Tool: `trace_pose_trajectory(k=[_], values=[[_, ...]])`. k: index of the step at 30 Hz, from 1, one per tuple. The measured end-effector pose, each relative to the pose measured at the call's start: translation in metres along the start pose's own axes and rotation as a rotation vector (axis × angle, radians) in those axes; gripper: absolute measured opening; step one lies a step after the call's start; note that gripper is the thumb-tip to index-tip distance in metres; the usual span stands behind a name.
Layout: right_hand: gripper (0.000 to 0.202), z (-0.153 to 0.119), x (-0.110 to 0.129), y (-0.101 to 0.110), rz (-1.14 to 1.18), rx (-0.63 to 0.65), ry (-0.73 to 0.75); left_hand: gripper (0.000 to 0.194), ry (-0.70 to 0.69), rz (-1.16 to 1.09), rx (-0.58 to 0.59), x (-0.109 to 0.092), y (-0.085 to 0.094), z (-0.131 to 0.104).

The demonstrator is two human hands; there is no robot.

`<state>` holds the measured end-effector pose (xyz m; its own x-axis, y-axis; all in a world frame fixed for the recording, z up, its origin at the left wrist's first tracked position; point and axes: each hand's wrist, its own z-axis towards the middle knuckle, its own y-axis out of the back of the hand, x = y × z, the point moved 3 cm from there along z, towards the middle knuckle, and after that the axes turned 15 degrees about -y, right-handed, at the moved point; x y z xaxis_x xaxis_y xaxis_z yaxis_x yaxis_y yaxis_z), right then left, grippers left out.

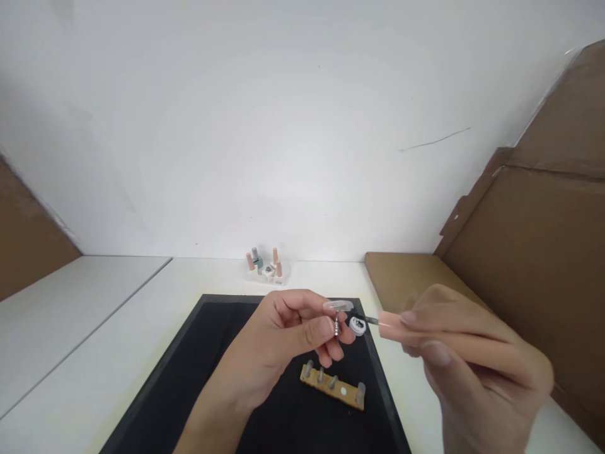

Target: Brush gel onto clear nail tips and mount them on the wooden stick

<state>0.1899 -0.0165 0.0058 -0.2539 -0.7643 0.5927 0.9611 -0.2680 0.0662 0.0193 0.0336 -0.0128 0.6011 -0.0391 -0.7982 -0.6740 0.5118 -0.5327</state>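
My left hand (293, 334) pinches a small metal stand (336, 325) between thumb and fingers. On top of the stand lies a clear nail tip (338, 305). My right hand (463, 359) is closed around the peach handle of a nail polish brush (392, 326), whose dark bristles point left, close to the right end of the tip. Whether bristles and tip touch is hard to tell. Below my left hand, a yellow-brown strip (326, 384) on the black mat carries several nail tips standing up. A small round white container (358, 326) with something dark in it sits behind the brush.
The black mat (189, 378) covers the middle of the white table (142, 315). At the back, a clear tray (265, 277) holds several bottles with peach and grey-green caps. Cardboard (534, 252) stands on the right and at the far left, before a white wall.
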Motion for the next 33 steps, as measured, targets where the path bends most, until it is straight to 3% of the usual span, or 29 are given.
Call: trace_pose_trajectory(k=[4, 11, 18, 24, 29, 33], values=[[0.021, -0.0028, -0.0007, -0.0003, 0.020, -0.049, 0.011, 0.017, 0.009, 0.007, -0.010, -0.0019, 0.0029, -0.0010], [0.021, 0.0002, -0.0002, -0.0010, -0.010, 0.024, -0.042, 0.017, 0.000, 0.013, 0.010, -0.0015, 0.0016, 0.0002], [0.022, -0.0019, -0.0013, -0.0021, 0.027, -0.034, -0.002, 0.017, 0.003, 0.030, 0.008, -0.0022, 0.0040, -0.0014], [0.020, 0.0000, 0.0018, -0.0012, 0.001, 0.039, -0.050, 0.020, 0.000, 0.051, -0.006, -0.0036, -0.0002, -0.0013], [0.019, -0.0007, 0.0018, -0.0011, 0.036, -0.019, -0.029, 0.019, -0.006, 0.047, -0.012, -0.0037, 0.0039, -0.0008], [0.020, 0.0014, 0.0038, -0.0036, 0.019, 0.017, -0.009, 0.016, -0.016, 0.029, 0.011, -0.0036, 0.0048, 0.0003]])
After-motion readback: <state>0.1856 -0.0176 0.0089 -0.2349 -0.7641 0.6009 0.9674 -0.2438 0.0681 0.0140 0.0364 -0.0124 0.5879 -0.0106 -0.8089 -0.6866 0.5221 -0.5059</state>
